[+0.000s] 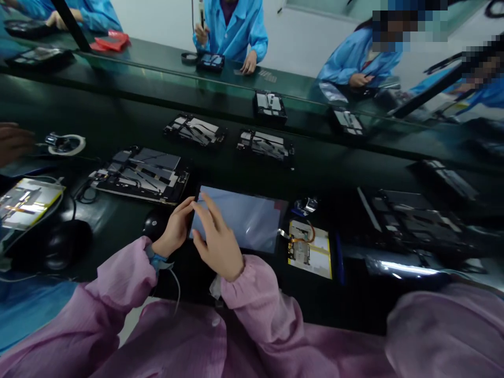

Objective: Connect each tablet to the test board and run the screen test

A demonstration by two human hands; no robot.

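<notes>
A tablet assembly lies in front of me, its grey reflective panel [248,218] facing up. My left hand [176,228] grips the panel's left edge with curled fingers. My right hand [217,241] rests on the panel's near left corner, thumb and forefinger pinched at the top left edge. Whether they hold a film tab I cannot make out. To the right of the panel sits a yellow-and-white circuit board part [310,248] joined by a flex cable. Both my sleeves are pink, and a blue wrist strap circles my left wrist.
An open tablet chassis [142,175] lies to the left of the panel, with others [195,129] [266,145] farther back on the dark belt. A tape roll [66,144] sits far left near another person's hand. Workers in blue coats sit across the line.
</notes>
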